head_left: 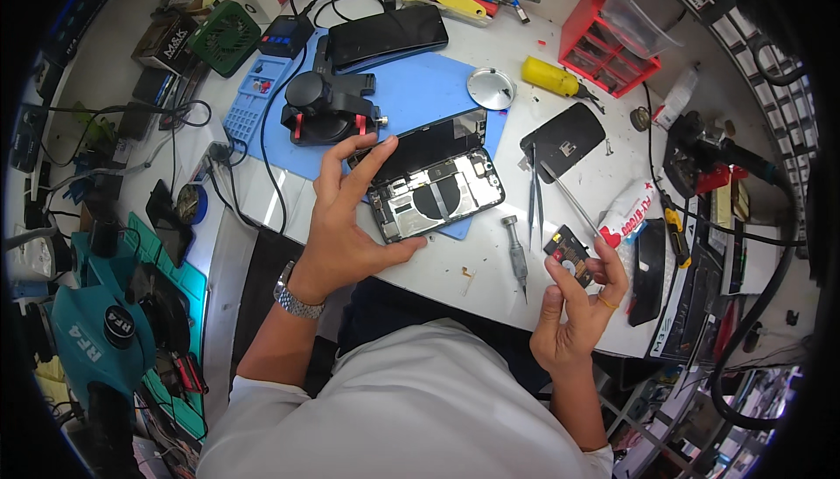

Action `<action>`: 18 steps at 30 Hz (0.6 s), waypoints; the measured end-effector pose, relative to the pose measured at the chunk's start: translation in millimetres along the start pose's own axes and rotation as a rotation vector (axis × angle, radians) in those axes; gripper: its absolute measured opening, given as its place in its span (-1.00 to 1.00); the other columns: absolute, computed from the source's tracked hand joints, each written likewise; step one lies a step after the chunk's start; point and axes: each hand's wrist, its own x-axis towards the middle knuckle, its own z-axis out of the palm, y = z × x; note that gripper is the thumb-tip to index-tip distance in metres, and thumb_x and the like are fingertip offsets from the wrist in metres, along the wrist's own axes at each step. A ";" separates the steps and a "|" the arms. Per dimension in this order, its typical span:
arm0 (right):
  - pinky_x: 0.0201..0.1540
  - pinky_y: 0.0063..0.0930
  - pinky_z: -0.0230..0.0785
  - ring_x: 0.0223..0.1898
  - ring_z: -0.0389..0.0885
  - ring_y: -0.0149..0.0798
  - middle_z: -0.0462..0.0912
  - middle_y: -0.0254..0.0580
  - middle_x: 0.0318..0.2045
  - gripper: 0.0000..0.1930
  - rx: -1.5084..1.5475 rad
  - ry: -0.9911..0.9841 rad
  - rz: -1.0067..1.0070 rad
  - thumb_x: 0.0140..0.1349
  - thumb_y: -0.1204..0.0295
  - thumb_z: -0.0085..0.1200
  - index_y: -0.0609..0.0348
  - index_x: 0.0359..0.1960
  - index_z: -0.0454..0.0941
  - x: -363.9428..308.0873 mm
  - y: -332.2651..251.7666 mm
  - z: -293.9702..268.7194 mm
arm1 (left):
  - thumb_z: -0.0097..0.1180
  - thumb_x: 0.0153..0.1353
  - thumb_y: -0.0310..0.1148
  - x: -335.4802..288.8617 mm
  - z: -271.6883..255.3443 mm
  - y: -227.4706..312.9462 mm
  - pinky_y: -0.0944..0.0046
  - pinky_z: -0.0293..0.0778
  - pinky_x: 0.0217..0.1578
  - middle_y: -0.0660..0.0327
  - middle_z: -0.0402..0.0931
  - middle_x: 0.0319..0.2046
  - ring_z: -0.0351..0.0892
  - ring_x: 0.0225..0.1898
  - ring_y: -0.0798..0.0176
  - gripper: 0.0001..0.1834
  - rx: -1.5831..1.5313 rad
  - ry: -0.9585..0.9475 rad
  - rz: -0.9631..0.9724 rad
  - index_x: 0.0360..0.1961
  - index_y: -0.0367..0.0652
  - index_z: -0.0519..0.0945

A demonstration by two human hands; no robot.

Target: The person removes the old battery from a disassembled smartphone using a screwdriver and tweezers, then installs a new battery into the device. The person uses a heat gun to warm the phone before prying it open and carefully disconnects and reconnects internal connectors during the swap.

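Observation:
My left hand point(346, 216) grips an opened smartphone point(437, 195) by its left side, thumb at the lower edge and fingers over the top. The phone's inner parts show, with a dark panel point(429, 148) along its far edge. My right hand point(573, 304) is over a small black card-like piece point(569, 250), its index fingertip overlapping it and its fingers loosely apart. A thin metal rod tool point(573, 195) reaches toward those fingers; whether they touch it is unclear. Tweezers point(535, 199) and a grey precision screwdriver point(516, 256) lie between my hands.
Behind the phone are a blue mat point(420, 85), a clamp holder point(328, 107), another phone point(389, 37) and a round metal tin point(492, 88). Rightward lie a black phone-shaped part point(564, 142), a yellow bottle point(549, 75), a glue tube point(632, 208) and a red drawer box point(604, 46). A teal microscope point(101, 317) stands left.

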 end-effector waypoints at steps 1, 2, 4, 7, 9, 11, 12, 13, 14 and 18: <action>0.26 -0.07 0.36 0.38 0.37 0.15 0.36 0.31 0.50 -0.71 0.013 -0.020 0.007 0.46 0.52 0.28 0.15 0.15 0.86 8.6 -4.8 8.0 | 0.84 -0.28 -0.24 -0.1 -0.3 -0.7 -0.04 0.49 0.43 -0.09 0.31 0.51 0.42 0.49 -0.11 0.30 0.003 -0.002 -0.001 0.62 -0.11 0.49; 0.28 -0.07 0.34 0.38 0.36 0.15 0.35 0.29 0.53 -0.71 -0.002 -0.050 0.008 0.44 0.53 0.30 0.11 0.14 0.87 15.2 -9.0 14.9 | 0.84 -0.27 -0.24 -0.1 -0.3 -0.9 -0.05 0.49 0.42 -0.10 0.31 0.51 0.42 0.49 -0.12 0.30 -0.008 -0.006 0.000 0.62 -0.11 0.49; 0.32 -0.05 0.30 0.38 0.35 0.15 0.32 0.25 0.58 -0.70 -0.034 -0.110 0.008 0.41 0.53 0.32 0.05 0.13 0.88 27.4 -17.8 24.9 | 0.84 -0.26 -0.24 0.5 0.7 -1.9 -0.05 0.50 0.41 -0.11 0.31 0.52 0.43 0.48 -0.14 0.28 -0.033 -0.012 0.003 0.61 -0.11 0.50; 0.40 0.00 0.17 0.33 0.36 0.15 0.29 0.24 0.62 -0.74 -0.027 -0.189 0.022 0.39 0.52 0.33 0.01 0.07 0.88 41.1 -27.9 39.0 | 0.84 -0.26 -0.23 -1.2 -1.0 -3.2 -0.04 0.51 0.39 -0.12 0.31 0.52 0.45 0.46 -0.13 0.28 -0.023 -0.012 0.009 0.61 -0.12 0.51; 0.40 0.02 0.14 0.32 0.37 0.15 0.30 0.25 0.62 -0.75 -0.056 -0.216 0.005 0.39 0.50 0.34 0.01 0.05 0.87 48.4 -29.7 44.6 | 0.84 -0.26 -0.22 -1.4 -1.3 -3.4 -0.03 0.52 0.37 -0.12 0.30 0.52 0.47 0.44 -0.12 0.28 -0.005 -0.005 0.023 0.60 -0.13 0.51; 0.40 0.03 0.12 0.31 0.38 0.15 0.30 0.25 0.61 -0.76 -0.089 -0.244 0.004 0.39 0.49 0.35 0.00 0.05 0.86 55.1 -30.8 46.9 | 0.85 -0.26 -0.23 -0.4 0.4 -5.4 -0.01 0.53 0.35 -0.12 0.30 0.52 0.49 0.42 -0.09 0.27 -0.011 0.000 0.034 0.60 -0.14 0.51; 0.39 0.03 0.12 0.31 0.39 0.15 0.31 0.24 0.61 -0.76 -0.084 -0.249 0.003 0.39 0.48 0.35 0.00 0.05 0.86 57.1 -30.3 48.8 | 0.85 -0.26 -0.23 -1.1 -0.5 -6.7 0.01 0.54 0.33 -0.12 0.30 0.52 0.50 0.41 -0.08 0.27 -0.014 0.003 0.037 0.60 -0.14 0.52; 0.38 0.03 0.12 0.31 0.39 0.14 0.31 0.24 0.61 -0.75 -0.078 -0.255 0.002 0.38 0.48 0.35 -0.01 0.06 0.86 58.6 -29.3 50.2 | 0.85 -0.25 -0.23 -1.8 -0.9 -7.6 0.02 0.55 0.32 -0.12 0.30 0.52 0.51 0.39 -0.06 0.27 -0.022 0.005 0.038 0.60 -0.14 0.52; 0.38 0.03 0.12 0.32 0.39 0.14 0.31 0.24 0.61 -0.74 -0.072 -0.261 0.000 0.38 0.48 0.35 -0.02 0.07 0.86 59.6 -29.0 51.2 | 0.85 -0.25 -0.23 -2.4 -0.4 -8.1 0.03 0.56 0.31 -0.11 0.30 0.52 0.53 0.38 -0.04 0.26 -0.033 0.008 0.039 0.60 -0.14 0.52; 0.37 0.04 0.11 0.33 0.40 0.12 0.32 0.21 0.61 -0.70 -0.060 -0.326 0.007 0.35 0.48 0.37 -0.09 0.09 0.85 62.8 -37.1 56.1 | 0.85 -0.24 -0.24 -1.8 -0.4 -7.8 0.06 0.58 0.27 -0.12 0.30 0.52 0.55 0.35 0.00 0.26 -0.041 -0.001 0.032 0.60 -0.14 0.52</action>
